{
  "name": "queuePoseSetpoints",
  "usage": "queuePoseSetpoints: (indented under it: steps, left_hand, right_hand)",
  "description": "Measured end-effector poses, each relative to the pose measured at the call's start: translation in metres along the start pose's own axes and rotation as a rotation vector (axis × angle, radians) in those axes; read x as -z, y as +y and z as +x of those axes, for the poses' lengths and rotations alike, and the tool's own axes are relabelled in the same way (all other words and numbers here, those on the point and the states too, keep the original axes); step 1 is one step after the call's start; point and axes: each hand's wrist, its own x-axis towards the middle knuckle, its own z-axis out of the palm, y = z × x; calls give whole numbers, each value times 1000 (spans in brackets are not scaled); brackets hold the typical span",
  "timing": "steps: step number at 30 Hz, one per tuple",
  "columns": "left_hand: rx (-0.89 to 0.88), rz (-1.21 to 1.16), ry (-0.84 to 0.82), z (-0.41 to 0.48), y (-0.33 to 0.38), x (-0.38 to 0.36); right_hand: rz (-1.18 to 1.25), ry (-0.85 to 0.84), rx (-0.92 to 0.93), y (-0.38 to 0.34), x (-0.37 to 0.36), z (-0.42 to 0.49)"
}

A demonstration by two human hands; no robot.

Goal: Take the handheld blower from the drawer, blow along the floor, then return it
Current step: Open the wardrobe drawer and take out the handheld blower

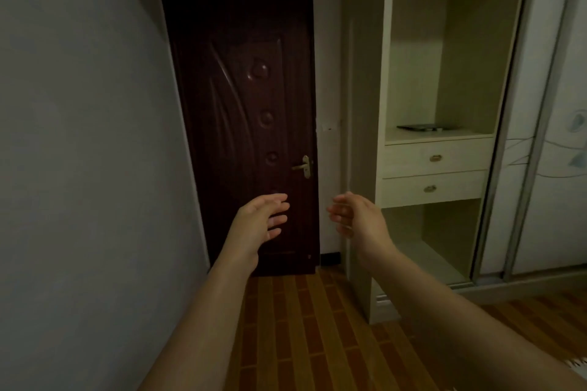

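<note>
Two hands are raised ahead of the body, both empty: the left hand [259, 219] and the right hand [355, 217] are seen with fingers loosely spread and slightly bent, palms turned toward each other, nothing pinched or touched. Both are held left of the wardrobe [386, 73], in front of the dark door [241, 105] beside it.

The handheld blower is not seen. It is judged to be shut inside one of the two drawers in the wardrobe's middle section, the upper drawer [409, 157] or the lower drawer [406, 189]; which one cannot be told. Both drawers are closed, each with a small metal pull [435, 158] at its centre. A flat dark item [425, 127] lies on the wardrobe shelf just above the upper drawer; it cannot be identified.

The step in hand is judged to be the approach to the drawers, with the task barely begun. The body should be turned toward the wardrobe and brought close before anything is reached for. One pull should be pinched by the right hand, the nearer one, and drawn straight out so the drawer is not skewed. The left hand should be kept free for lifting the blower out. If the first drawer is found without it, the other should be tried. The floor [317, 327] below the wardrobe is to be blown only afterwards.
</note>
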Motion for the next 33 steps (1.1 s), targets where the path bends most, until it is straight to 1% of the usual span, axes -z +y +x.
queuePoseSetpoints:
  steps: [4,7,14,19,21,25,33]
  left_hand:
    - [-7,5,-54,98,-5,13]
    - [-3,22,-87,161,-14,11]
    - [39,17,-186,284,-46,-32]
    - [50,17,-249,387,-76,-96]
    - [68,20,-257,418,-79,-117]
    - [85,-12,-301,490,-84,-184]
    - [105,-88,-434,581,-100,-308]
  right_hand:
    - [-6,42,15,5,-38,87]
    - [-33,85,17,17,-50,138]
    - [-54,181,12,46,-36,256]
    - [-20,229,28,63,3,370]
    - [-10,239,30,63,15,401]
    - [20,281,37,62,50,477]
    - [-38,438,15,59,135,572]
